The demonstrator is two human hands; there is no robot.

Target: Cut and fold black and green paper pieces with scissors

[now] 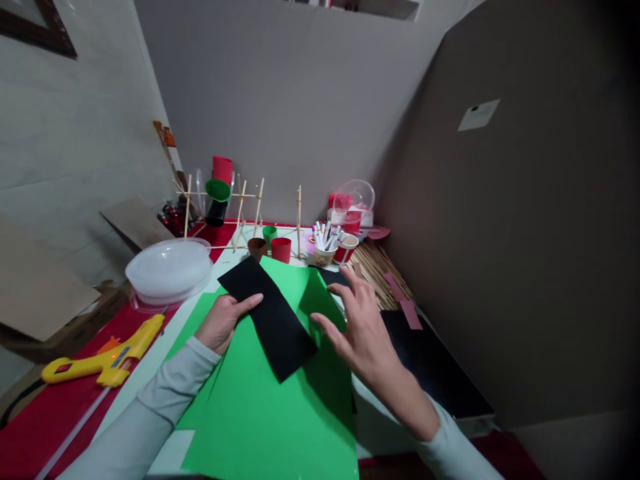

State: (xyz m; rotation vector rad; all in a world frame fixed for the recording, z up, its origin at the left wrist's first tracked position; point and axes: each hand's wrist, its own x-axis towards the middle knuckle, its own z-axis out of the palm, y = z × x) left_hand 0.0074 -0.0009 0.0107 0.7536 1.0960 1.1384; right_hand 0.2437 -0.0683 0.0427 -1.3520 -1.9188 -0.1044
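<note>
black paper (277, 327) slants far-left to near-right, left hand (221, 325) pinching it; right hand (369, 328), fingers spread, seems apart, just right.

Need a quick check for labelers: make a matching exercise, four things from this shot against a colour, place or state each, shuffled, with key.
Things:
1. Left hand
2. Glue gun
3. Right hand
4. Markers

Descriptions:
A. Open, holding nothing
B. Standing in a cup
C. Holding a black paper strip
D. Yellow

Pairs: 1-C, 2-D, 3-A, 4-B
</note>
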